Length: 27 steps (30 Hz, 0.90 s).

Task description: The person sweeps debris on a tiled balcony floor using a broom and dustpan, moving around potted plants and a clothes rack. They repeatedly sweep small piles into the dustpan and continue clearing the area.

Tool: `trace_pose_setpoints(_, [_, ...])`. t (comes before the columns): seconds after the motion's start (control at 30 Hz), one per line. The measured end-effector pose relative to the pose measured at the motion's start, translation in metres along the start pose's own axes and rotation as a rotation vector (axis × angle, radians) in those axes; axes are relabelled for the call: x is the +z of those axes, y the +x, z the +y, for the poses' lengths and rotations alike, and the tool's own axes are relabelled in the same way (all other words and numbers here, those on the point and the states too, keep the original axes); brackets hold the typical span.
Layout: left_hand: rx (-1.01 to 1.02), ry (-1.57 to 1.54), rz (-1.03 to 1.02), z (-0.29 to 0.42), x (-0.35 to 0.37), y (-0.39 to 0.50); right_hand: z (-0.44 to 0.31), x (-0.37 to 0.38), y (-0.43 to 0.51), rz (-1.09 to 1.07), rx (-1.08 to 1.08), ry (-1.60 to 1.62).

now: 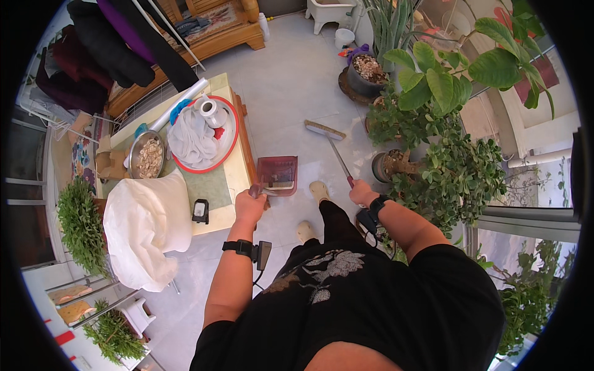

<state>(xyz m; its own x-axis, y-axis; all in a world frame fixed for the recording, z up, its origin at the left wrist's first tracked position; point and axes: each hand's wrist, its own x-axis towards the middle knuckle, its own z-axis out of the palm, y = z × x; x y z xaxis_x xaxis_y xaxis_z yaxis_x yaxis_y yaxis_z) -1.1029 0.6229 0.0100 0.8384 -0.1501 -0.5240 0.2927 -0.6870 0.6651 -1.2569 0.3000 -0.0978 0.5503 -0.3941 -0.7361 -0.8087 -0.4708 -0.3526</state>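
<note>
My left hand (251, 207) grips the handle of a dark red dustpan (293, 174) beside the low table. Some dark debris lies in the pan, near a pale comb-like strip at one edge. In my right hand (362, 193) is the red grip of a long-handled broom (339, 158). Its wide bristled head (325, 129) rests on the grey tiled floor (287, 92), ahead of my feet and apart from the dustpan.
On the low table (227, 185) at left are a red-rimmed tray (237, 121) with a white cloth and jug, a metal bowl (134, 155) and a white sack (144, 222). Potted plants (385, 167) line the right. A wooden bench (232, 35) and clothes rack (192, 55) stand ahead left.
</note>
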Motion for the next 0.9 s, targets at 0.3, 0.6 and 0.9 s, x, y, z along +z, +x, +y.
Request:
trace_pose_setpoints(0.3, [-0.045, -0.003, 0.007, -0.02, 0.004, -0.007, 0.07, -0.026, -0.087, 0.155, 0.014, 0.295])
trace_pose_setpoints(0.6, [-0.071, -0.047, 0.003, -0.018, 0.006, -0.009, 0.108, -0.025, -0.043, 0.301, 0.047, 0.039])
trace_pose_setpoints(0.9, [-0.051, 0.0, 0.053, -0.008, 0.008, -0.007, 0.114, 0.056, -0.041, 0.187, -0.017, 0.215])
